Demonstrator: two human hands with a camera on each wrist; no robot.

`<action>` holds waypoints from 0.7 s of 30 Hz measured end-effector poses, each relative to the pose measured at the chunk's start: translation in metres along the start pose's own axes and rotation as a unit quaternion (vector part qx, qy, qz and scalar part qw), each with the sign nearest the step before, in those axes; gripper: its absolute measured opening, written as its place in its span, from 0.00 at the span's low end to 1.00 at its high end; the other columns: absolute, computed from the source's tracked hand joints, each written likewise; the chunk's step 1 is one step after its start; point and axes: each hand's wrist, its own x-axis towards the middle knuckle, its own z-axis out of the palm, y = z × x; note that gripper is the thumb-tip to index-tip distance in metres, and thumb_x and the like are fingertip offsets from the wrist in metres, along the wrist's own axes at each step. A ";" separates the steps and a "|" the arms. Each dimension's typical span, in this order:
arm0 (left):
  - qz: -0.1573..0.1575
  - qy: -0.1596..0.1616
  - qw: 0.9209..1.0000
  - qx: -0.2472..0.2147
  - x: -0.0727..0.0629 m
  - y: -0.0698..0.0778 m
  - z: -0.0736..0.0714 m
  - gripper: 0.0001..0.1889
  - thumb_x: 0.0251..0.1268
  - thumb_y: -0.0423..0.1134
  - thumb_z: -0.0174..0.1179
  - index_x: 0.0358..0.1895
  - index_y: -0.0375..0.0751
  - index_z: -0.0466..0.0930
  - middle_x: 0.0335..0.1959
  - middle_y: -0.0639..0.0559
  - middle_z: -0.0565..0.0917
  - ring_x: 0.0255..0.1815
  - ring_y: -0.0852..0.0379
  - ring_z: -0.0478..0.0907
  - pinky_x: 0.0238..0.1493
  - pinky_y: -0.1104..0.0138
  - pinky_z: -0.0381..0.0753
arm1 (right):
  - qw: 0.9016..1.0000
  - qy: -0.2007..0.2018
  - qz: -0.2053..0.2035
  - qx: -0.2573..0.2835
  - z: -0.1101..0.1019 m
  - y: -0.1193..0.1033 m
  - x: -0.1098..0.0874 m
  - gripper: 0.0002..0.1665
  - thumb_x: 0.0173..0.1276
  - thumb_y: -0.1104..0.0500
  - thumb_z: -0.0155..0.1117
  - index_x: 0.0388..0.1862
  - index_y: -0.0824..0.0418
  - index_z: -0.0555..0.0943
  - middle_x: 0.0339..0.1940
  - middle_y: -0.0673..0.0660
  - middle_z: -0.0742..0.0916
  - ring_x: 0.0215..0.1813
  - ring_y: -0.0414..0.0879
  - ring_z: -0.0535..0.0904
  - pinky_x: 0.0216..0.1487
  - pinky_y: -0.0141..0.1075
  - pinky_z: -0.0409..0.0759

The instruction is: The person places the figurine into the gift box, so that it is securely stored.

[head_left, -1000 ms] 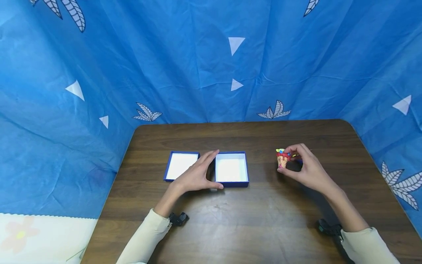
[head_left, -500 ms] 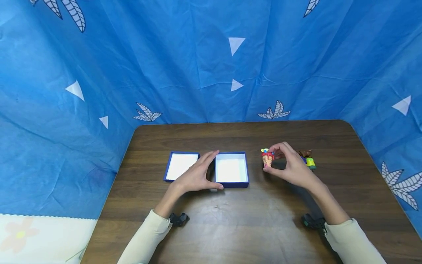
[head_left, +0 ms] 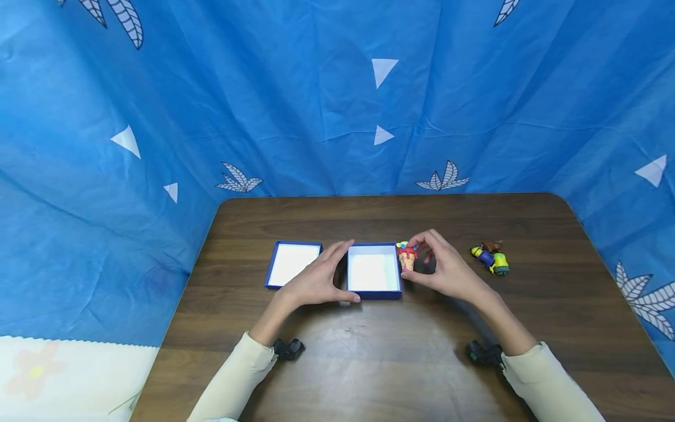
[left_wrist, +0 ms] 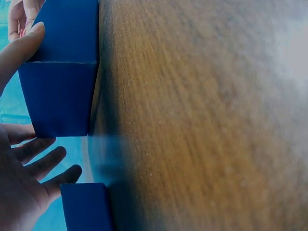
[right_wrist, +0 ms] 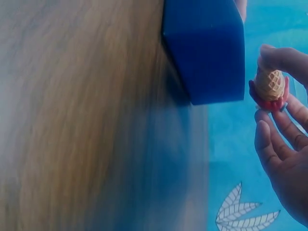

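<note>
My left hand (head_left: 315, 280) spans the left side of an open blue box (head_left: 375, 295) with a white inside. Its thumb (left_wrist: 30, 43) lies on the box's front wall and the index fingertip is at the back left corner. Just off the box's right wall, my right hand (head_left: 448, 271) pinches a small toy ice-cream cone (head_left: 406, 262) between thumb and fingertips. The toy has a tan waffle cone, red top and yellow and blue bits. In the right wrist view the cone (right_wrist: 271, 85) points up, its red part below.
A shallow blue-edged lid (head_left: 290, 265), white side up, lies left of the box, partly behind the left hand. Several small coloured figures (head_left: 491, 258) lie together at the right. The brown wooden table (head_left: 390, 363) ends at a blue curtain (head_left: 327, 99).
My right hand has carried the toy ice-cream cone leftward to beside the box, uncovering the small figures at the right. The left hand stays at the box.
</note>
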 end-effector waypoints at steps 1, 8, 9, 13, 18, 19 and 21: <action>-0.002 -0.001 1.000 0.001 0.000 0.000 0.000 0.68 0.52 0.71 0.78 0.90 0.61 0.42 0.90 0.53 0.54 0.89 0.47 0.58 0.83 0.42 0.68 | 1.000 -0.002 0.001 -0.001 0.001 -0.001 0.001 0.37 0.58 0.48 0.88 0.61 0.50 0.76 0.56 0.50 0.81 0.51 0.45 0.80 0.50 0.39 0.87; -0.004 0.001 1.000 -0.001 0.000 -0.001 0.001 0.68 0.51 0.72 0.78 0.90 0.63 0.42 0.90 0.53 0.55 0.89 0.47 0.58 0.83 0.42 0.69 | 1.000 -0.012 -0.015 0.014 0.009 -0.011 0.008 0.37 0.58 0.49 0.89 0.61 0.50 0.76 0.56 0.49 0.81 0.51 0.44 0.79 0.52 0.42 0.88; -0.004 0.002 1.000 -0.001 0.001 -0.001 0.001 0.68 0.51 0.73 0.78 0.90 0.62 0.43 0.90 0.52 0.55 0.89 0.46 0.58 0.83 0.42 0.69 | 1.000 -0.013 -0.018 0.015 0.010 -0.012 0.009 0.37 0.58 0.50 0.89 0.61 0.50 0.76 0.56 0.49 0.81 0.51 0.44 0.80 0.52 0.42 0.89; -0.001 0.003 1.000 -0.002 0.001 -0.002 0.001 0.68 0.51 0.73 0.78 0.90 0.58 0.45 0.90 0.52 0.56 0.89 0.45 0.59 0.83 0.41 0.69 | 0.999 -0.024 -0.027 0.021 0.014 -0.017 0.014 0.37 0.59 0.52 0.88 0.63 0.51 0.77 0.57 0.50 0.81 0.52 0.44 0.81 0.55 0.45 0.90; -0.004 0.001 1.000 -0.004 0.002 -0.001 0.001 0.68 0.51 0.71 0.79 0.90 0.59 0.45 0.90 0.52 0.56 0.89 0.45 0.59 0.83 0.41 0.69 | 0.998 -0.041 -0.030 0.023 0.021 -0.021 0.020 0.36 0.60 0.53 0.86 0.63 0.52 0.77 0.58 0.49 0.81 0.55 0.44 0.81 0.60 0.46 0.90; -0.005 0.001 1.000 -0.005 0.002 -0.001 0.001 0.68 0.51 0.71 0.79 0.90 0.59 0.45 0.90 0.51 0.56 0.89 0.45 0.59 0.83 0.40 0.68 | 0.998 -0.044 -0.031 0.027 0.022 -0.022 0.021 0.36 0.60 0.53 0.86 0.63 0.52 0.77 0.58 0.49 0.81 0.56 0.44 0.81 0.60 0.47 0.90; -0.007 0.001 1.000 -0.008 0.002 -0.001 0.001 0.67 0.51 0.69 0.80 0.90 0.58 0.46 0.90 0.51 0.56 0.89 0.45 0.59 0.83 0.40 0.68 | 0.998 -0.048 -0.034 0.031 0.025 -0.024 0.022 0.35 0.60 0.52 0.87 0.62 0.51 0.77 0.58 0.49 0.81 0.57 0.45 0.81 0.61 0.49 0.89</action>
